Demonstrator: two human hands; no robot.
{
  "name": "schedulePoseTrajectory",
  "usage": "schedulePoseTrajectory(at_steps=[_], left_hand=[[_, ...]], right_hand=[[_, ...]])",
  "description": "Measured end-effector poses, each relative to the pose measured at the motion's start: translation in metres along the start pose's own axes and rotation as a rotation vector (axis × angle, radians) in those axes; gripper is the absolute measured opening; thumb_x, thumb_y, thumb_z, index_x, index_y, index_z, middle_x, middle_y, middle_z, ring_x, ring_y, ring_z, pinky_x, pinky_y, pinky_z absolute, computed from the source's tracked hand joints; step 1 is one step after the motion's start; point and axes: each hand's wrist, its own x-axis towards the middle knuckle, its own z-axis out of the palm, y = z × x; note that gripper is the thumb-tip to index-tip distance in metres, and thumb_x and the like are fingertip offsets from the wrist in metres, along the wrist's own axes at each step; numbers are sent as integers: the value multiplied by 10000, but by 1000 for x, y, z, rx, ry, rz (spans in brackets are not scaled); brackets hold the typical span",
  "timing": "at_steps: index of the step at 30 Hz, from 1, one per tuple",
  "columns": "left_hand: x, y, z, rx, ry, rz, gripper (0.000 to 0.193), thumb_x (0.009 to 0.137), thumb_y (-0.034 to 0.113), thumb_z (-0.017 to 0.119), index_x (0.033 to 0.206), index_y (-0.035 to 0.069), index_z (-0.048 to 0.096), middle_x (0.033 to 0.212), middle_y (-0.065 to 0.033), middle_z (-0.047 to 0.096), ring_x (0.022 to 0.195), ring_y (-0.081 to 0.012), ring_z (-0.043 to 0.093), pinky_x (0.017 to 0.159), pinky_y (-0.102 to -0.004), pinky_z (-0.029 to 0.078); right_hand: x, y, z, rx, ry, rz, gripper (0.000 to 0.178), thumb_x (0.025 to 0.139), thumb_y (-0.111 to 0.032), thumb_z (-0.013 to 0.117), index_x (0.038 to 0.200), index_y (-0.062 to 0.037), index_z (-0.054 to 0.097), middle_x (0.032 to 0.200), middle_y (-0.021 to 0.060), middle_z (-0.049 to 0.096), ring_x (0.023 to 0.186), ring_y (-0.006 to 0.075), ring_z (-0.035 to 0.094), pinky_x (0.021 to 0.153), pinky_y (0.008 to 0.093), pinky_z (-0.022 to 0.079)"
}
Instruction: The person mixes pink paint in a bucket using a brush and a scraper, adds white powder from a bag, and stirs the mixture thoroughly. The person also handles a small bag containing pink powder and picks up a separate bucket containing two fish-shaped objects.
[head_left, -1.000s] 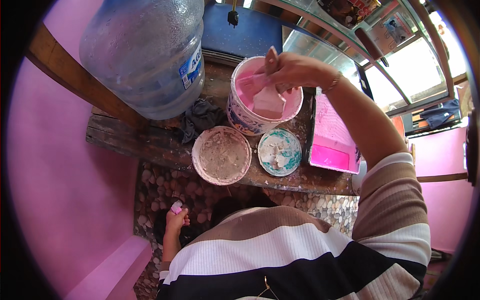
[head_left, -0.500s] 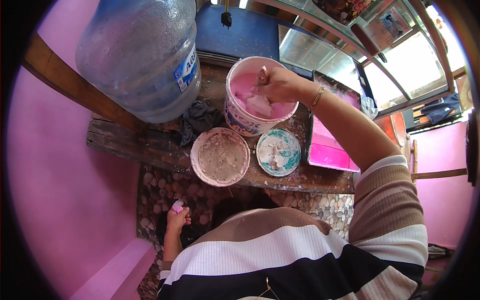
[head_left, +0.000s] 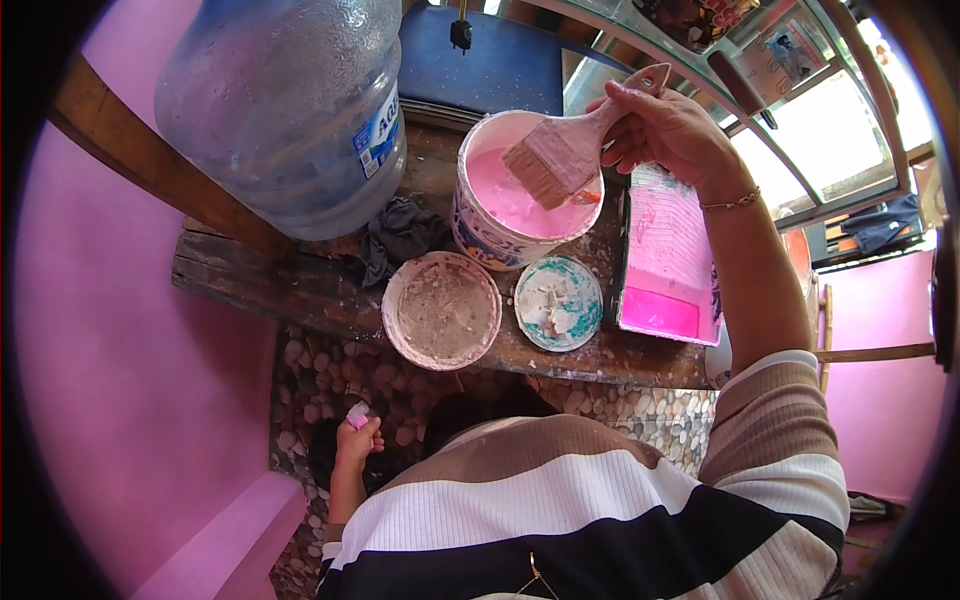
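My right hand (head_left: 668, 128) grips a wide paintbrush (head_left: 575, 150) by its handle. The brush hangs tilted over the white paint bucket (head_left: 478, 225), its tan bristles pointing down into the opening. Pink paint (head_left: 500, 195) fills part of that bucket. Low at the left, beside my body, my left hand (head_left: 357, 440) is closed around a small pink and whitish thing (head_left: 357, 413), whose kind I cannot make out. In front of the bucket are a round container with a crusted, beige inside (head_left: 440, 310) and a smaller round lid with white and teal smears (head_left: 557, 310).
A paint tray (head_left: 660, 312) with bright pink paint stands right of the bucket on the wooden bench (head_left: 250, 285). A large water bottle (head_left: 285, 130) and a dark rag (head_left: 402, 235) are at the left. Glass shelving (head_left: 700, 65) rises at the back right.
My right hand has lifted up and to the right out of the bucket, bringing the paintbrush into full view. The left hand has barely moved.
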Motion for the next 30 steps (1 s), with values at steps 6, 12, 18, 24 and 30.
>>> schedulePoseTrajectory(at_steps=[6,12,18,24,30], left_hand=[[1,5,2,31,-1,-1,176,823,161,705,876,17,619,691,-66,620,524,-159,612,459,-290,531],[4,13,4,50,-13,26,180,824,159,703,895,15,622,699,-67,620,525,-157,611,456,-286,531],[2,4,-3,39,-12,15,193,825,161,701,915,11,620,706,-73,622,522,-163,611,456,-291,532],[3,-3,-7,33,-25,21,193,838,171,685,927,14,616,700,-76,619,519,-168,613,455,-295,532],[-33,45,-8,-16,-38,158,174,876,192,653,918,33,595,670,-52,594,509,-157,601,442,-286,521]], right_hand=[[4,23,23,110,-26,-3,314,947,-266,585,1086,11,637,864,132,700,716,194,706,593,279,580],[23,72,50,-200,54,22,200,881,-131,644,979,42,667,834,119,699,685,156,691,553,250,564],[3,66,51,-1200,431,-456,186,807,-185,704,929,-45,710,841,118,701,693,234,667,690,353,535],[-35,6,41,-474,313,-511,207,893,-229,632,969,-49,703,815,99,710,744,167,662,695,313,529],[-47,64,82,-1370,363,-738,289,780,-149,674,1056,-61,670,1294,182,533,1072,382,574,933,446,472]])
